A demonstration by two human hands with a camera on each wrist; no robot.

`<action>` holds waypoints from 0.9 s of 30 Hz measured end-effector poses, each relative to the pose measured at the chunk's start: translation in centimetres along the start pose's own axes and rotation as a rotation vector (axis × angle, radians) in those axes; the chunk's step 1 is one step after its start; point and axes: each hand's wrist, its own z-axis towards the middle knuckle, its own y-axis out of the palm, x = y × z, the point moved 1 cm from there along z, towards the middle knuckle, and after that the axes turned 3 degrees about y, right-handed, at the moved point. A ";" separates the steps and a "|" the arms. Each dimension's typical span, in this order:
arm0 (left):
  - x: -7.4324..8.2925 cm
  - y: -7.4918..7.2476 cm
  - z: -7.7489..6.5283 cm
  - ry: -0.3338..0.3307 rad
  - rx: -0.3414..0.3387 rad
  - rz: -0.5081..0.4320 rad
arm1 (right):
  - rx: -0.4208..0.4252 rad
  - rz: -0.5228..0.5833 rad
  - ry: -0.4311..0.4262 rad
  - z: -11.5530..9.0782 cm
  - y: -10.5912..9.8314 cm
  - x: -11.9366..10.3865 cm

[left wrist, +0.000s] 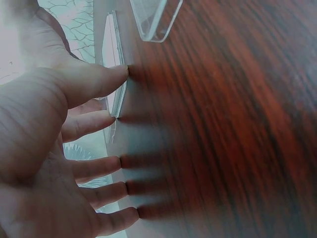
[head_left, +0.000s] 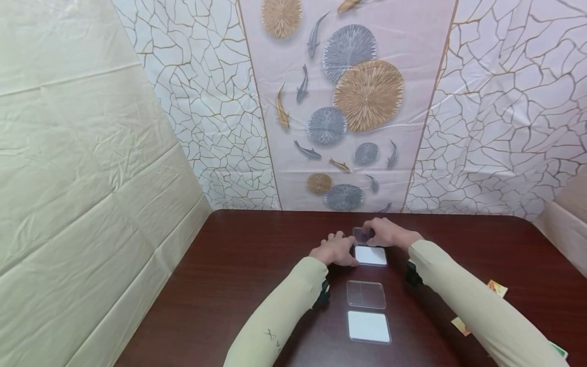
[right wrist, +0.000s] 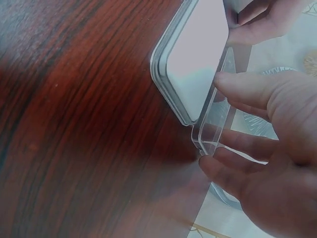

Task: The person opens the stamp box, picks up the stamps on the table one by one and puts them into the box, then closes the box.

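A clear plastic box with a white face (head_left: 370, 255) lies flat toward the back of the table. My left hand (head_left: 337, 250) is at its left side, fingers spread and fairly straight; thumb and index finger (left wrist: 91, 124) touch the box's edge, while the other fingertips rest on the table. Just behind the box is a clear plastic lid (head_left: 361, 235). My right hand (head_left: 385, 233) holds this lid from the right, thumb on one edge and fingers on another, as the right wrist view shows. Part of the lid is hidden by the fingers.
Nearer to me lie a second clear lid (head_left: 365, 294) and a second white-faced box (head_left: 368, 326). At the right, small printed cards (head_left: 497, 288) are scattered around my right sleeve (head_left: 486, 306). A patterned cloth (head_left: 344, 153) hangs behind the dark wooden table (head_left: 238, 285).
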 end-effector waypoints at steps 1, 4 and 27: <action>0.0 0.0 0.0 0.001 -0.001 -0.003 | 0.004 -0.005 -0.001 0.0 0.0 0.1; 0.1 -0.1 0.0 0.005 -0.002 -0.009 | 0.016 -0.016 -0.008 -0.1 -0.1 0.3; -0.1 -1.1 -0.8 0.028 -0.048 -0.008 | 0.078 -0.060 -0.054 -2.3 -1.5 0.3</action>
